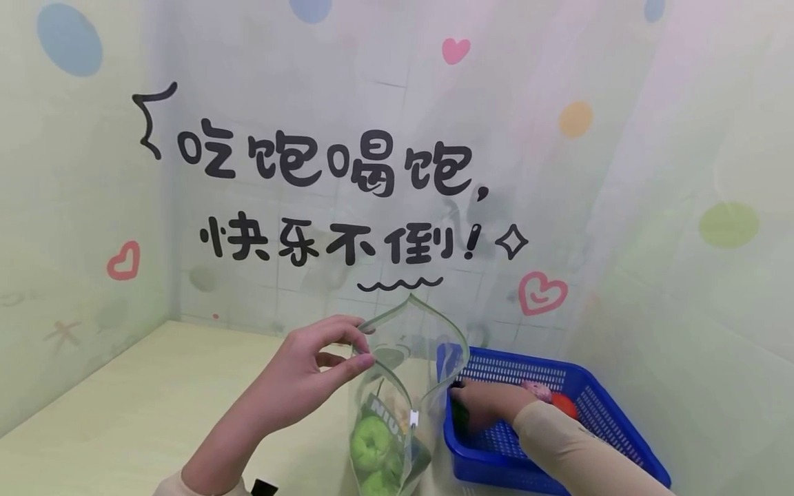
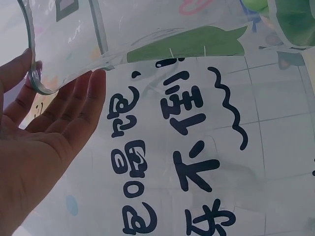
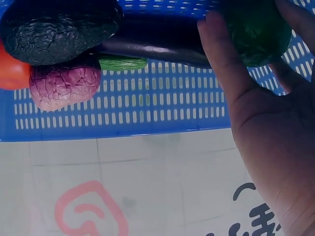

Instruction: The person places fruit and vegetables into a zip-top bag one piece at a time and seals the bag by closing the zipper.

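Note:
A clear zip bag [image 1: 424, 348] with a green-edged mouth stands on the table, its mouth spread apart. My left hand [image 1: 310, 372] pinches the bag's left rim between thumb and fingers; the left wrist view shows the same grip from below. Several green apple-like fruits [image 1: 374, 444] lie in the bag's lower part, behind its printed front. Over in the blue basket [image 1: 496, 463], my right hand [image 1: 486, 408] curls its fingers round a dark green rounded vegetable [image 3: 258, 34], whose exact kind I cannot tell. Beside that hand lies a glossy eggplant [image 3: 157, 39].
More produce sits at the basket's far end: a dark wrinkled avocado-like piece [image 3: 59, 34], a wrinkled purple piece [image 3: 66, 86], an orange-red round one [image 3: 12, 71] and a small green one [image 3: 123, 63]. The printed back wall [image 1: 310, 296] rises behind the pale table [image 1: 155, 393].

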`<act>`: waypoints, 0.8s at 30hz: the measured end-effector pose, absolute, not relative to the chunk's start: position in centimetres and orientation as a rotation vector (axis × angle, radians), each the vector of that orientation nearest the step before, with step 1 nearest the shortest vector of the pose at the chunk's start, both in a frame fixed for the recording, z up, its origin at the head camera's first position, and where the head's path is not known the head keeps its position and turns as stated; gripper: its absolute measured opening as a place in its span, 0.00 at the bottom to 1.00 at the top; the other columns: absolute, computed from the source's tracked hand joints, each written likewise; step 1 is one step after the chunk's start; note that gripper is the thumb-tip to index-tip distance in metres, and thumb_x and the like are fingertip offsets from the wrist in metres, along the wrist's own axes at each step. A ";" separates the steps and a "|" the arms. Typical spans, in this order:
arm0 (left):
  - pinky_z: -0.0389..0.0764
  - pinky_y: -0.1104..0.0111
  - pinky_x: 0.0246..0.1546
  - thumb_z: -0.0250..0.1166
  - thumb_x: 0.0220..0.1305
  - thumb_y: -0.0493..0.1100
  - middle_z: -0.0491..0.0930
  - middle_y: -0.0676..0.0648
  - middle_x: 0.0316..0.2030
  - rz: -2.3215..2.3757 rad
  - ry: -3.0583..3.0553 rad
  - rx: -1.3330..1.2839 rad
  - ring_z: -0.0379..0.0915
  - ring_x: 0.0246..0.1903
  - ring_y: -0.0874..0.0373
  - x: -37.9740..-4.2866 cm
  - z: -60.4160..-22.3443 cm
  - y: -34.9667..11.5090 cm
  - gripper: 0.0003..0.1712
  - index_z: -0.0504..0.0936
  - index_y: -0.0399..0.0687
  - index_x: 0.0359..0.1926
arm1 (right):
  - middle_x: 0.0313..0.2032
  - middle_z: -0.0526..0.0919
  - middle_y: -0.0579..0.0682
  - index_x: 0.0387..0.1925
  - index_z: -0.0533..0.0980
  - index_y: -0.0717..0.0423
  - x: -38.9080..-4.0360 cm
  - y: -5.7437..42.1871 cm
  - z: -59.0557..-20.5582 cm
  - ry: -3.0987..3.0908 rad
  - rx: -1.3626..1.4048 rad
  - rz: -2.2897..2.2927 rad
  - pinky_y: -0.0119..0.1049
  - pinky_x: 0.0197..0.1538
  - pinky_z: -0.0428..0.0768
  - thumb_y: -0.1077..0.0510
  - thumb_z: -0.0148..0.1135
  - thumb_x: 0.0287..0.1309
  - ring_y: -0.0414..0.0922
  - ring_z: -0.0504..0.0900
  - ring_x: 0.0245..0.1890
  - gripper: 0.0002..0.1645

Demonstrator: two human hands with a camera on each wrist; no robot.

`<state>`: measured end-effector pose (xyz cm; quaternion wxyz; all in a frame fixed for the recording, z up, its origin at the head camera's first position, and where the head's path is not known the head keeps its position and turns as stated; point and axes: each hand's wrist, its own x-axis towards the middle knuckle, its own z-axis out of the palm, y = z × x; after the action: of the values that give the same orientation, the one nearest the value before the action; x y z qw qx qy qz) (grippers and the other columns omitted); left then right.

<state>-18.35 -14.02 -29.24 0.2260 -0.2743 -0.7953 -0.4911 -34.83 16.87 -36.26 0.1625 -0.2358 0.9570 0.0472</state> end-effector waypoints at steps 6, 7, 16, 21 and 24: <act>0.92 0.68 0.48 0.73 0.70 0.44 0.85 0.47 0.59 -1.348 -2.201 -0.750 0.78 0.68 0.42 -18.3 -29.3 -14.0 0.04 0.84 0.58 0.39 | 0.62 0.84 0.49 0.72 0.76 0.39 -34.9 17.4 -36.2 2.708 -0.694 0.155 0.56 0.65 0.86 0.61 0.80 0.55 0.46 0.84 0.53 0.44; 0.92 0.68 0.48 0.73 0.70 0.44 0.85 0.47 0.59 -1.347 -2.203 -0.749 0.78 0.68 0.42 -18.3 -29.3 -14.0 0.04 0.84 0.58 0.39 | 0.63 0.84 0.48 0.71 0.76 0.38 -34.9 17.4 -36.1 2.706 -0.692 0.150 0.57 0.66 0.86 0.60 0.81 0.54 0.47 0.83 0.55 0.43; 0.92 0.67 0.48 0.73 0.70 0.43 0.85 0.47 0.58 -1.355 -2.204 -0.755 0.77 0.68 0.41 -18.4 -29.3 -13.9 0.04 0.85 0.57 0.39 | 0.67 0.77 0.52 0.69 0.78 0.44 -33.2 18.3 -30.7 2.799 -0.762 -0.046 0.60 0.72 0.80 0.55 0.83 0.52 0.49 0.79 0.61 0.41; 0.92 0.68 0.47 0.72 0.71 0.44 0.85 0.47 0.58 -1.356 -2.197 -0.769 0.78 0.68 0.41 -18.3 -29.3 -13.9 0.04 0.85 0.55 0.39 | 0.67 0.75 0.58 0.71 0.76 0.50 -31.4 19.3 -25.8 2.931 -0.925 -0.263 0.56 0.61 0.87 0.58 0.81 0.53 0.52 0.79 0.57 0.43; 0.92 0.68 0.47 0.72 0.72 0.44 0.85 0.47 0.58 -1.354 -2.187 -0.777 0.78 0.67 0.41 -18.3 -29.3 -13.9 0.04 0.85 0.54 0.39 | 0.64 0.75 0.59 0.67 0.77 0.47 -30.3 19.7 -22.7 3.009 -1.096 -0.379 0.46 0.51 0.90 0.58 0.80 0.54 0.51 0.80 0.52 0.38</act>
<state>-18.29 -13.94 -29.30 0.2252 -0.2816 -0.7931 -0.4908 -30.29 19.67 -22.68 -0.0416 -0.3395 0.9323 -0.1174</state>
